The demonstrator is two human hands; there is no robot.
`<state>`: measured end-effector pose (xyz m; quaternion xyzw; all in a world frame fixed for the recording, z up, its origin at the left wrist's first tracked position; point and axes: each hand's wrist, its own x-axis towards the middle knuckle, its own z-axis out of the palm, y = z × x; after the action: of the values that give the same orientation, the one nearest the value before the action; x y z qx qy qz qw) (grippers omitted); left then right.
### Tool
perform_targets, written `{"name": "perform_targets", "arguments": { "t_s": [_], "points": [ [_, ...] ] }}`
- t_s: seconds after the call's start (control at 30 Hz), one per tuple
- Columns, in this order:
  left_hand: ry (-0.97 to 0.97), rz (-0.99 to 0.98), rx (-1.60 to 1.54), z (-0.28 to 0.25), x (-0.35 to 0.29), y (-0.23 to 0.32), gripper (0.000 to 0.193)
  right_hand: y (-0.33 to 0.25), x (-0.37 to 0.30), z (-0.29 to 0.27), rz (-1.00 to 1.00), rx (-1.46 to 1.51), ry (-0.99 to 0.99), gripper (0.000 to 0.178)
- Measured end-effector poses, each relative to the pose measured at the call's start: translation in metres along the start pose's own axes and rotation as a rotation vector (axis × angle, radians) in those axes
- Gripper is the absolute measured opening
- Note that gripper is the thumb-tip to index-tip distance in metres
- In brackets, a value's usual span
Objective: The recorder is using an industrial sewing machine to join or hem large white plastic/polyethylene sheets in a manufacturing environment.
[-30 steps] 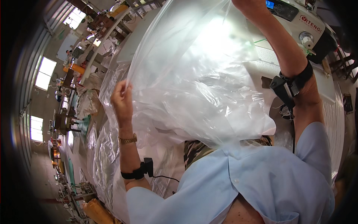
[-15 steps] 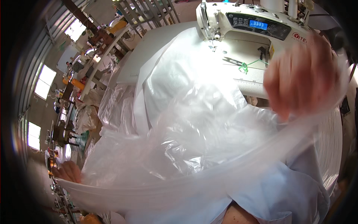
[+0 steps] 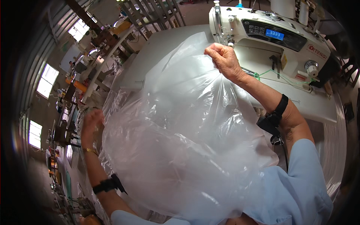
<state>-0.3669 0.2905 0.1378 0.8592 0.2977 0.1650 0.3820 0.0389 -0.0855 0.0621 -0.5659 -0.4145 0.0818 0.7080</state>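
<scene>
A large, thin, clear plastic sheet point(image 3: 180, 150) spreads in loose folds over the machine table and my lap. My right hand point(image 3: 225, 62) is closed in a pinch on its far part, just in front of the sewing machine's point(image 3: 275, 32) needle end. Shiny creases run from those fingers down through the film. At the sheet's left edge, my left hand point(image 3: 92, 123) is raised and blurred by motion; whether its fingers grip the film cannot be made out. The needle area is hidden behind my right hand.
Behind my right wrist, a green cord point(image 3: 277, 72) lies on the machine bed. White thread cones point(image 3: 284, 8) stand on top at the back. A slatted rack point(image 3: 152, 15) is at the far left, beside a cluttered workbench point(image 3: 101, 63). Crumpled film hangs beside the table.
My right hand has moved left and away from me to the needle end, bringing the film along. My left hand has risen and come inward. The sheet's near edge no longer stretches taut between them.
</scene>
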Motion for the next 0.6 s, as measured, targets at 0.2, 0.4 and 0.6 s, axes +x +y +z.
{"name": "perform_targets", "arguments": {
  "t_s": [0.2, 0.4, 0.6],
  "points": [
    [-0.14, 0.544, 0.255, 0.109, 0.03, 0.149, 0.024, 0.056, 0.01, -0.002, 0.121, -0.138, 0.049, 0.025],
    [-0.614, 0.816, 0.648, 0.293, -0.002, 0.158, 0.031, 0.085, 0.0, -0.012, 0.167, -0.248, 0.033, 0.025],
    [-0.693, 0.843, 0.472, 0.309, 0.024, 0.157, 0.022, 0.087, -0.001, -0.015, 0.253, -0.089, 0.015, 0.024]
  ]
}}
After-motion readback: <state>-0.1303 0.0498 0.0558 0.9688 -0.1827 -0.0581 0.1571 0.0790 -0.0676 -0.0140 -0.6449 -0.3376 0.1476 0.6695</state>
